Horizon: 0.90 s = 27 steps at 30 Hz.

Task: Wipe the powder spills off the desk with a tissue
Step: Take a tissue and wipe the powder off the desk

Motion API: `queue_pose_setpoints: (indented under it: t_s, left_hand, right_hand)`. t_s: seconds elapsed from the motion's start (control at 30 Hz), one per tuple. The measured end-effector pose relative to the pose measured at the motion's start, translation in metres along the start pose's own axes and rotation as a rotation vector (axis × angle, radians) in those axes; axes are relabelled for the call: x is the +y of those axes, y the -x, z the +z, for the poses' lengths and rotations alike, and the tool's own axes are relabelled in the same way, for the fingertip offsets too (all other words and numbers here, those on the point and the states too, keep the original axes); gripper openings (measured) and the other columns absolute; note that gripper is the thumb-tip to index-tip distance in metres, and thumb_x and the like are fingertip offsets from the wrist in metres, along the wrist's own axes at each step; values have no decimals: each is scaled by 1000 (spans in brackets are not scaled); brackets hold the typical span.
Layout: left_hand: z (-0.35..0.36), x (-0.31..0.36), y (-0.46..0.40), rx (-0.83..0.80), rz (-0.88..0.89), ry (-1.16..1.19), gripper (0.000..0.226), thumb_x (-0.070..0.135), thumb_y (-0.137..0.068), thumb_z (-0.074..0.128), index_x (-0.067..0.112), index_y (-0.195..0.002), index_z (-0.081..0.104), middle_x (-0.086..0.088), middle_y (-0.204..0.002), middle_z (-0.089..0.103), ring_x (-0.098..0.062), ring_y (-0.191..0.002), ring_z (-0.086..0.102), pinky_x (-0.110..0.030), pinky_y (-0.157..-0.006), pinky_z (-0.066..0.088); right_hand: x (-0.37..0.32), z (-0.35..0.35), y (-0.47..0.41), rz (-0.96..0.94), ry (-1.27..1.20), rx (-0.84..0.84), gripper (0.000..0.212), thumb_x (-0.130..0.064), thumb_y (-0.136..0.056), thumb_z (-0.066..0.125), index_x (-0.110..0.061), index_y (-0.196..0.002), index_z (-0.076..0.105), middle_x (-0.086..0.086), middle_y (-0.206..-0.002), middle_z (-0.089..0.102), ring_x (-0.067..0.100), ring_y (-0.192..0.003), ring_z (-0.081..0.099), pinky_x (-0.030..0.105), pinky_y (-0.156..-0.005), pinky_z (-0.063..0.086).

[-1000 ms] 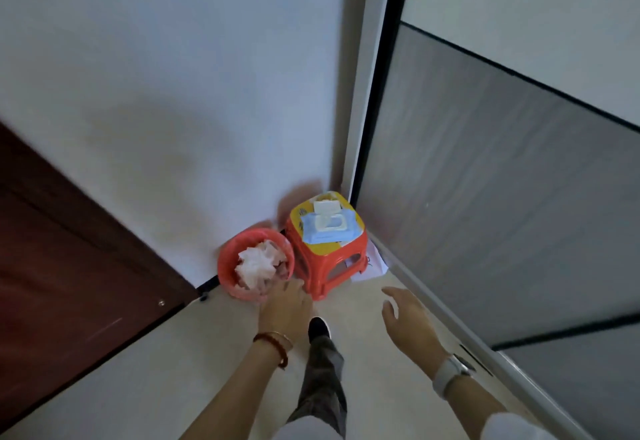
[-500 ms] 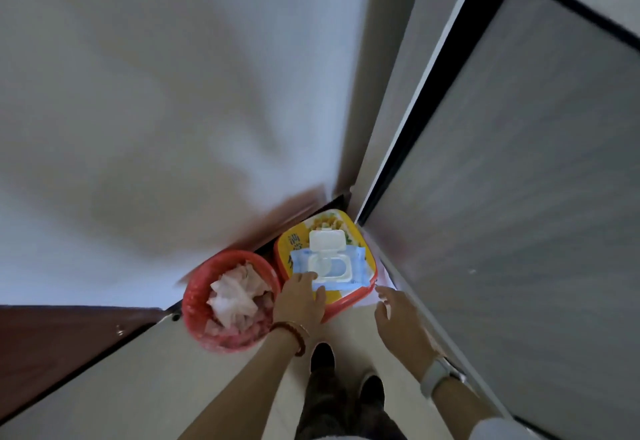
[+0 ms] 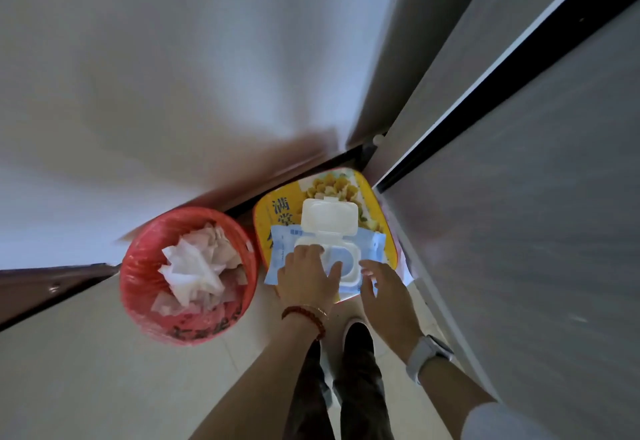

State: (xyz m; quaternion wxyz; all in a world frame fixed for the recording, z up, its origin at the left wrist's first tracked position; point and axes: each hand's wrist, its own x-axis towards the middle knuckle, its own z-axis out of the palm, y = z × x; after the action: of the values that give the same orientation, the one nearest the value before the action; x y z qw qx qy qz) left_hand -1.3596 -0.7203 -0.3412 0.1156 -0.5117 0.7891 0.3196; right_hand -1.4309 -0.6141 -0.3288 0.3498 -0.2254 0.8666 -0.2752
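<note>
A blue wet-tissue pack (image 3: pixel 372 249) is seen lying on a yellow-topped stool (image 3: pixel 277 212) in the corner, its white flip lid (image 3: pixel 329 218) raised; the left hand (image 3: pixel 306 277) is laid on the pack, fingers bent down at the dispenser opening, though whether a tissue is pinched cannot be told; the right hand (image 3: pixel 384 289) is held just beside the pack's near right edge, fingers loosely spread, nothing gripped; a red bin (image 3: pixel 138 287) holding crumpled tissues (image 3: pixel 195 266) is placed just left of the stool.
</note>
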Motion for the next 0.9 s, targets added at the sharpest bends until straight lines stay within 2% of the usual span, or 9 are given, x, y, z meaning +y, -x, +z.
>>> queue_pose_setpoints:
  t_s: [0.07,0.17,0.23,0.3,0.43,0.57,0.9]
  left_hand:
    - [6,-5,-7,39,1,17,25,31,-87,52,11,-102,59,-8,-112,56,-28,-108,48,-38,-85,37]
    - [3,-17,-11,133,4,165,18,17,-88,52,1,-85,59,-17,-98,59,-34,-95,52,-40,-78,40]
    - [-2,-29,-11,181,-21,256,16,12,-87,54,-4,-87,59,-21,-99,59,-35,-92,53,-38,-76,41]
    - [-5,-41,-12,165,-59,297,17,13,-88,54,-2,-95,60,-18,-108,60,-33,-99,55,-35,-79,40]
    - [-4,-51,-14,105,-128,378,25,20,-89,54,7,-109,61,-11,-116,64,-28,-107,57,-33,-85,44]
    - [-1,-51,-19,126,-126,392,23,19,-89,55,6,-107,62,-12,-114,65,-29,-104,58,-33,-84,45]
    - [2,-54,-19,158,-116,374,16,17,-88,55,4,-94,63,-10,-107,65,-26,-97,58,-24,-75,38]
  right_hand:
    - [5,7,-11,-63,25,-6,24,-10,-93,47,-11,-113,58,6,-112,63,21,-106,56,34,-90,47]
    - [5,17,-24,-195,129,-16,18,-8,-90,52,-9,-105,61,8,-102,64,25,-101,56,36,-81,49]
    - [3,23,-30,-305,224,-29,13,-6,-86,57,-6,-97,64,11,-95,65,30,-94,57,40,-75,52]
    - [1,28,-35,-387,321,-16,9,-4,-80,64,-5,-89,66,14,-86,65,34,-85,59,43,-69,54]
    - [-3,36,-43,-490,626,50,13,-9,-68,77,-11,-75,67,9,-69,64,31,-65,62,33,-51,51]
    - [-2,41,-50,-517,829,38,16,-15,-63,80,-15,-68,65,4,-65,62,24,-60,61,28,-47,45]
    - [-10,39,-60,-635,1000,-41,25,-8,-52,78,-14,-54,55,4,-54,54,22,-48,53,26,-42,40]
